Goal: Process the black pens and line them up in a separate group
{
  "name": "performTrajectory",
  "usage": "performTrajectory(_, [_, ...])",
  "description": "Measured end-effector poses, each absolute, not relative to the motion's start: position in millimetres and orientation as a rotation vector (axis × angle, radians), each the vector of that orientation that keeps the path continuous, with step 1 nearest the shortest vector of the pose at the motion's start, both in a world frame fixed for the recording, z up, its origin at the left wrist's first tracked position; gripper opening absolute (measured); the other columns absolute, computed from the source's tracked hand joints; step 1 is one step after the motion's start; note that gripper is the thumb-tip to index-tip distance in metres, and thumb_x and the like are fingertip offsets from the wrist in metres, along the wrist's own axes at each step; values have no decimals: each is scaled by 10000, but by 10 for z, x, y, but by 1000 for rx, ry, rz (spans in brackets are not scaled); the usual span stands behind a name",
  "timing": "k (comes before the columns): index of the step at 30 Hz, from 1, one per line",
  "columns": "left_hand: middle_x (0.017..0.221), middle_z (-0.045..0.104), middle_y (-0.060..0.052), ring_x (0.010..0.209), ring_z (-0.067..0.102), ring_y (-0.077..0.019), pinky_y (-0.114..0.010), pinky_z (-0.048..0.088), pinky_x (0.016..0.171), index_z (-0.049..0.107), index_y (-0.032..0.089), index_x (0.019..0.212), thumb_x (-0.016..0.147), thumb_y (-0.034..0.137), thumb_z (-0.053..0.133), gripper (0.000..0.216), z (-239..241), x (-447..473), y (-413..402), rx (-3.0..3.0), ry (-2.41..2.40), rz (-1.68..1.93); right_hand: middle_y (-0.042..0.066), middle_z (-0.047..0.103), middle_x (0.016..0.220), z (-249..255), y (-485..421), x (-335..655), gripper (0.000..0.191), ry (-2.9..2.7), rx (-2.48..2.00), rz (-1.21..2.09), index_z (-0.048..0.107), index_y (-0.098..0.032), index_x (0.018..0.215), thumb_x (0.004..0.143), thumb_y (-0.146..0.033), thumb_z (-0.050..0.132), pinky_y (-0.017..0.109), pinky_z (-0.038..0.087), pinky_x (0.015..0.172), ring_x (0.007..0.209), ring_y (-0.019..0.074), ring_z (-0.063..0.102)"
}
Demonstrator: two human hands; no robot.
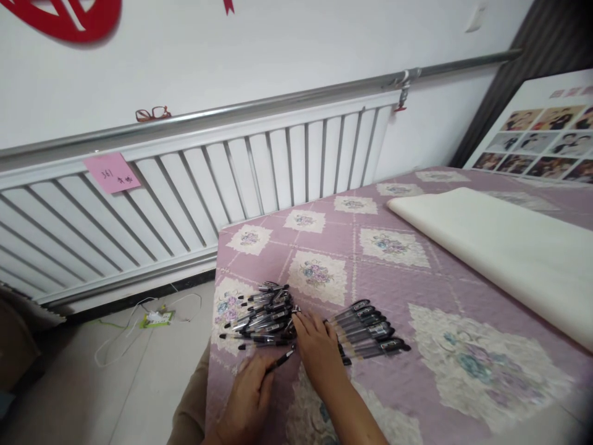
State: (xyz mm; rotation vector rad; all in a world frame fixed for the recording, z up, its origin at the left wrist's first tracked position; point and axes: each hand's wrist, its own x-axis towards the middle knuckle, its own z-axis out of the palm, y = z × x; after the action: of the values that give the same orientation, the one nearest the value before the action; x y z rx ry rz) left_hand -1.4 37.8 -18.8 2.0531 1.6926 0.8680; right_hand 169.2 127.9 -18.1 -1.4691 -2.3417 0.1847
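Note:
My left hand [248, 390] is closed round a black pen [281, 358], whose narrow end points up and right toward my other hand. My right hand [319, 346] lies palm down beside it, its fingers curled at the right edge of a loose pile of pens [266, 318]. What those fingers hold, if anything, is hidden. The piled pens have clear barrels and black ends and mostly point left. Just right of my right hand, several capped pens [370, 327] lie side by side in a slanting row, partly covered by the hand.
A purple flowered cloth [324, 232] covers the table. A cream folded sheet [500, 241] lies at the right, with a photo board [542, 133] behind it. Beyond the table's back edge is a white radiator [278, 167]. White cords and a small green-white item [157, 318] are on the floor.

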Motion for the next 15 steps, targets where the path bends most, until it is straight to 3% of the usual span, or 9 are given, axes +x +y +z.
performTrajectory(10, [1176,624,-54,1076,563,-221,-407,452,944,549,255,1218,887,162,403,373,-178,-23,387,2060,1656,850,59,639,1056,-40,1262,1700,200,-2312,-1452,142,642,-257,948,872,-133,504,391,338,910,1064,238,501])
performTrajectory(15, [1201,609,-45,1095,550,-213,-392,441,956,531,267,1242,887,148,401,397,-116,0,390,2043,1631,889,67,628,1122,-80,1259,1744,237,-2233,-1394,171,628,-248,1011,846,-112,525,386,376,890,1082,246,501])
